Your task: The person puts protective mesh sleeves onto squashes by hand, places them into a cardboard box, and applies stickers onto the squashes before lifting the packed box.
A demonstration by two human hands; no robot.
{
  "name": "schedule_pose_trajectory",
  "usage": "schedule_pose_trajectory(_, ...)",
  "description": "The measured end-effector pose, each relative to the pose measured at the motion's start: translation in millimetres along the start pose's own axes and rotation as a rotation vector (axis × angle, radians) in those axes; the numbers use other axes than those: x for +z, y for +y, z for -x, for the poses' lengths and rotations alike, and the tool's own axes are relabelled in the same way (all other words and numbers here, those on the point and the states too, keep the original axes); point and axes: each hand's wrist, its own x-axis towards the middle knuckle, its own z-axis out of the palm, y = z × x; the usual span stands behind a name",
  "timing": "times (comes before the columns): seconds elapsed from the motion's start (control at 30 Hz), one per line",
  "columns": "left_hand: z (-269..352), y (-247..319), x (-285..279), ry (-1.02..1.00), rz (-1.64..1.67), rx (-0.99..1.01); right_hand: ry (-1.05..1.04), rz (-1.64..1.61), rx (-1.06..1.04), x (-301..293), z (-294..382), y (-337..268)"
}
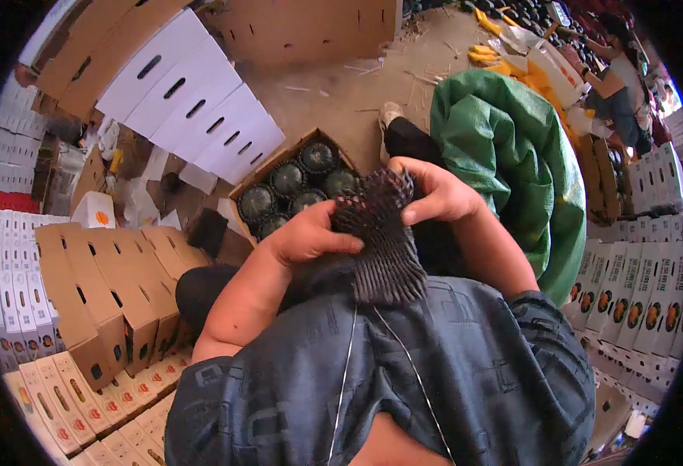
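Note:
A black foam mesh sleeve (pixel 391 256) hangs in front of my chest, gripped from both sides. My left hand (pixel 313 234) pinches its upper left edge, thumb on the near face. On the upper right edge, my right hand (pixel 441 189) has its fingers behind the mesh and its thumb in front. Whether anything sits inside the sleeve cannot be told. Just beyond my left hand is an open cardboard box (pixel 247 185) holding several dark green round fruits (pixel 288 177), with black netting around them. My left hand partly hides this box.
A large green woven sack (pixel 493 145) bulges beside my right arm. White cartons (pixel 193 96) stand in a row at upper left, brown cartons (pixel 114 279) at left. Printed cartons (pixel 627 291) are stacked at right. Another person (pixel 615 87) works at upper right, near yellow packaging (pixel 484 55).

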Motion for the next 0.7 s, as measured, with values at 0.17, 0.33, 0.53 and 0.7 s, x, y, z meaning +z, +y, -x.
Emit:
schedule_pose_trajectory(0.17,-8.6,-25.8,-24.0,0.909,-0.914,0.498,0.534,1.302,-0.116,10.6,-0.2,10.6)
schedule_pose_trajectory(0.33,-20.0,-42.8,-41.4,0.949,-0.709,0.539,0.506,0.176,-0.016,26.1,-8.9,23.6)
schedule_pose_trajectory(0.53,-33.0,-63.9,-48.5,0.833,-0.313,0.508,0.385,0.062,0.218,-5.9,-16.1,80.9)
schedule_pose_trajectory(0.7,-16.0,-34.2,-27.7,0.368,0.880,0.260,0.372,-0.301,0.071,-13.2,-25.9,71.4)
